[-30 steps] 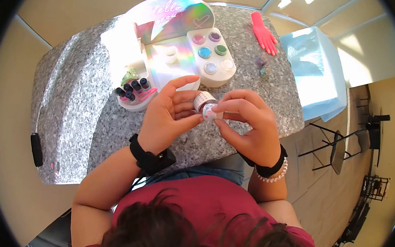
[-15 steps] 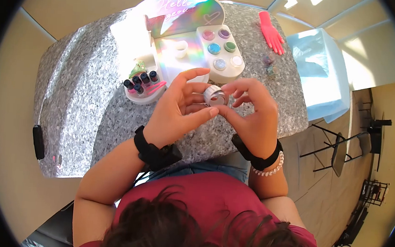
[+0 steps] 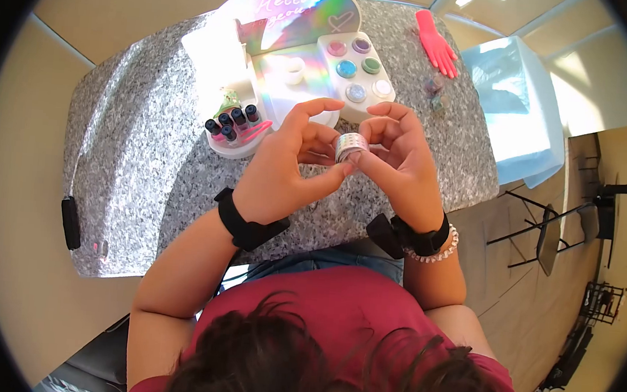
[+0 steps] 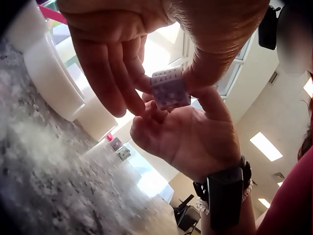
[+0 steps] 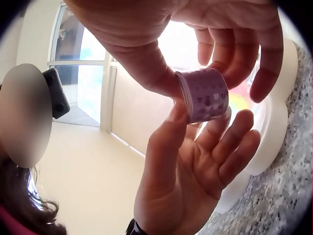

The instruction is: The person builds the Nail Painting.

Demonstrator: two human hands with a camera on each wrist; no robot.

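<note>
Held up close over the front part of the table is a small, short roll of pale strip (image 3: 349, 146) printed with rows of tiny marks. My left hand (image 3: 275, 167) pinches it from the left with the thumb and fingers, the other fingers loosely bent. From the other side, my right hand (image 3: 407, 170) grips the same roll between thumb and bent fingers. Both thumb tips meet at the roll's near edge. In the right wrist view the roll (image 5: 206, 95) shows overlapping layers at its rim and a dotted print. The left wrist view shows its printed side (image 4: 168, 88) in shadow.
A white display stand (image 3: 308, 30) with a shiny rainbow panel stands behind my hands. It holds several glitter pots (image 3: 346, 69) and black-capped bottles (image 3: 228, 132). A pink model hand (image 3: 436, 45) lies at the back right, near a blue-covered box (image 3: 518, 116).
The roll has turned in my fingers, its printed outside now facing up. My right hand has closed in on it, and the view has shifted slightly.
</note>
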